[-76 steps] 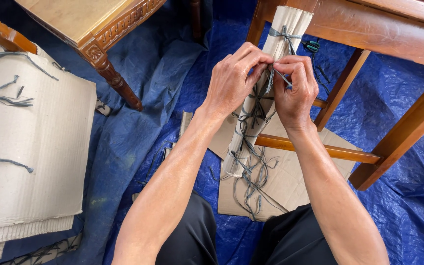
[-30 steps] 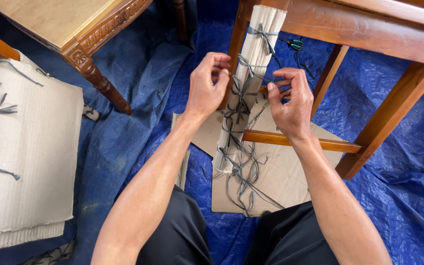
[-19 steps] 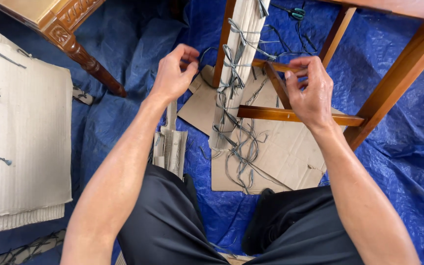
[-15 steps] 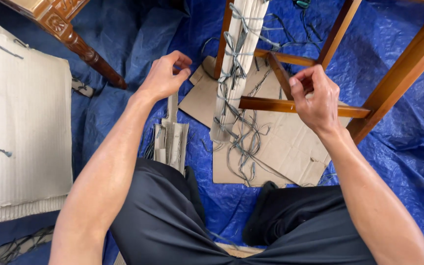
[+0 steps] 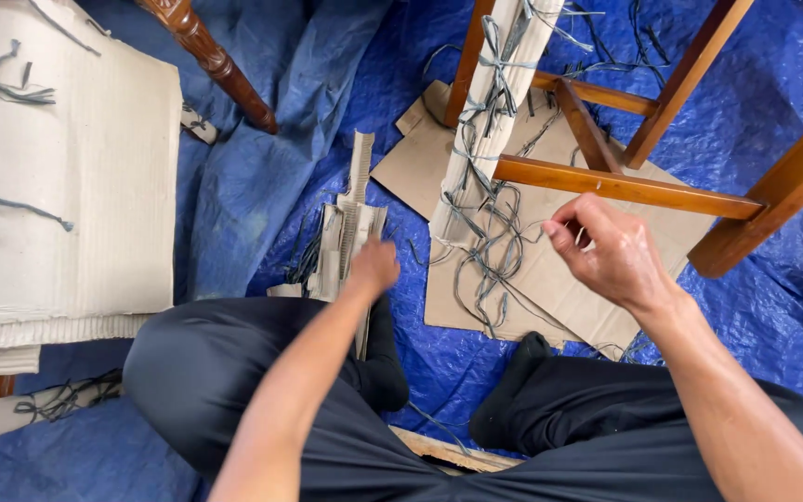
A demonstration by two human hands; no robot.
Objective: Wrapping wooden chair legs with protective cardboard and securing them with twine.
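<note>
Item: folded cardboard strip bundle (image 5: 346, 244), pale, corrugated, lying flat on the blue tarp (image 5: 262, 186) just ahead of the person's left knee. Long axis runs roughly 12 to 6 o'clock, with a narrow tongue projecting toward 12. Loose grey twine ends trail from its side at 9 o'clock.

Left hand (image 5: 373, 266): reaches down and touches the near, 5 o'clock part of the bundle. Seen from the back, fingers curled under; whether they pinch the cardboard or only rest on it cannot be told. This is the nearer hand; the bundle extends from it toward 11 to 12 o'clock.

Right hand (image 5: 611, 251): raised, well apart from the bundle at its 3 o'clock. Fingers loosely curled, thumb and forefinger drawn together; a thin twine may be between them, too fine to confirm.

Between the hands: a chair leg wrapped in cardboard (image 5: 485, 121), bound with knotted grey twine (image 5: 490, 251), leaning toward 12 to 1 o'clock, its foot on a flat cardboard sheet (image 5: 550, 288).

Also present: wooden chair rails (image 5: 625, 186) at 1 o'clock; stacked cardboard sheets (image 5: 67, 167) at 9 to 10 o'clock.
</note>
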